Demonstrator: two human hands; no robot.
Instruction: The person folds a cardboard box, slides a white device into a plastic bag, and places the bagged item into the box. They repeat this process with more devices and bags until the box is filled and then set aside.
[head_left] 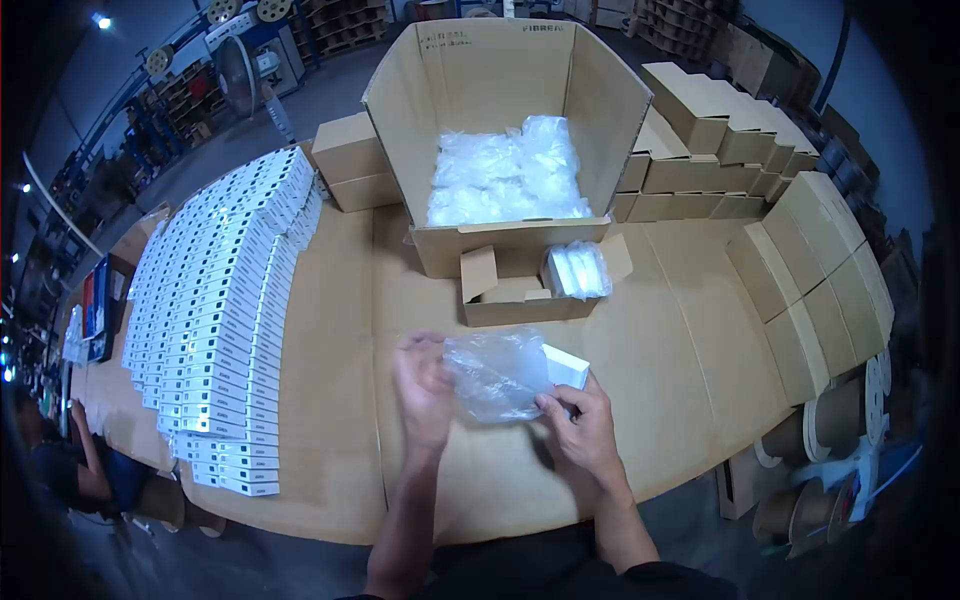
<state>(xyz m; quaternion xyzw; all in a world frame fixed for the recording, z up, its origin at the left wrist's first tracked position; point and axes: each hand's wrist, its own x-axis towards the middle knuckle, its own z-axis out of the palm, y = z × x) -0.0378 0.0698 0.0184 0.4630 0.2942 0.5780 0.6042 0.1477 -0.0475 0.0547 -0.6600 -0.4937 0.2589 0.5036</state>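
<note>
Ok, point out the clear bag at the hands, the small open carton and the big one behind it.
Clear bag (495, 375): head view, middle of the film.
Small carton (525, 314): head view, front wall.
Big carton (500, 75): head view, inner back wall.

head cam, worn on person's head, looks fwd + down, wide view over table (335, 400), hands near

Warehouse or factory packing area, stacked cardboard boxes (700, 120), shelving (340, 25), large spools (835, 420), standing fan (237, 78)
</note>
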